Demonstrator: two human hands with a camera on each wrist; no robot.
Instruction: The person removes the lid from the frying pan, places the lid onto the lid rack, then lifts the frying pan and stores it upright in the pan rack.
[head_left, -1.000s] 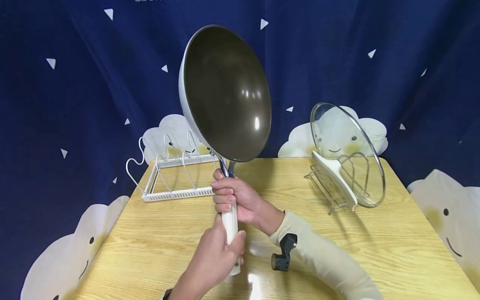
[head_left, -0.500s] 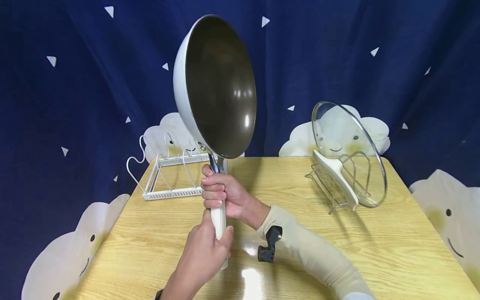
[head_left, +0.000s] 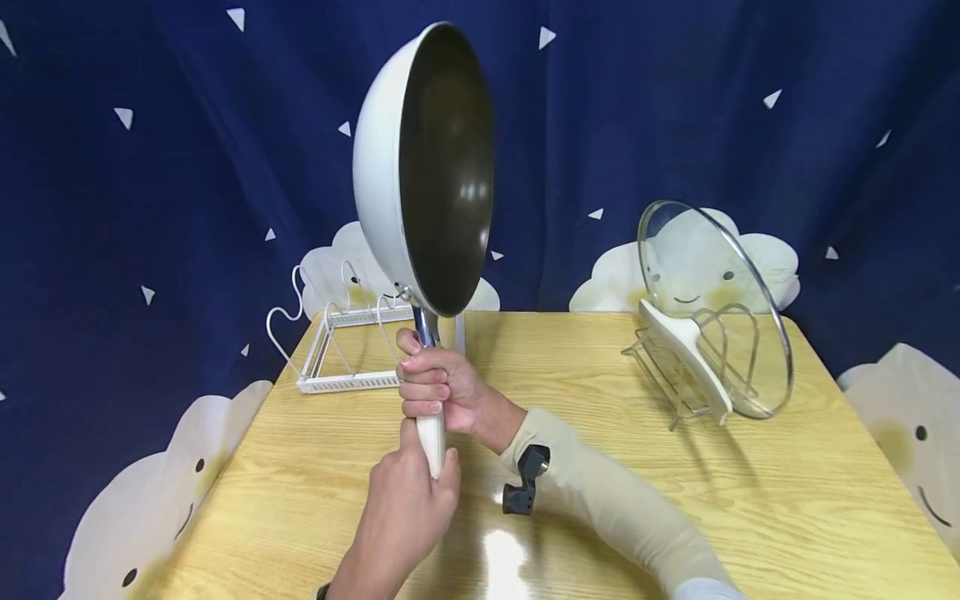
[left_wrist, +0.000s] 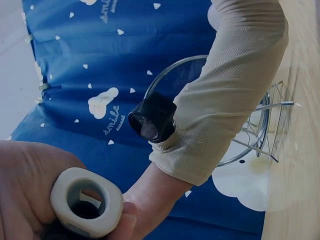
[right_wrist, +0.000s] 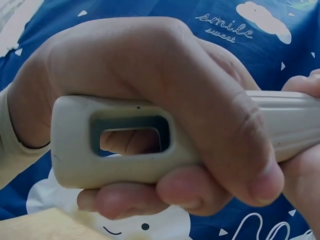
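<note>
A deep frying pan, white outside and dark brown inside, is held up over the table with its bowl on top and its open side facing right. My right hand grips the upper part of the white handle, just below the metal neck. Below it, my left hand wraps round the lower end of the handle. The right wrist view shows the left hand with its thumb across the handle and the slot near the handle's end. In the left wrist view, the handle's end points at the camera.
Behind the pan at the left stands a white wire rack, partly hidden by the pan and hands. At the right, a glass lid with a white handle leans in a metal stand. Both are on the wooden table. A blue curtain hangs behind.
The pan has turned about its handle, so more of its white outside shows and its inside looks narrower. Both hands have shifted left with it, keeping their grip.
</note>
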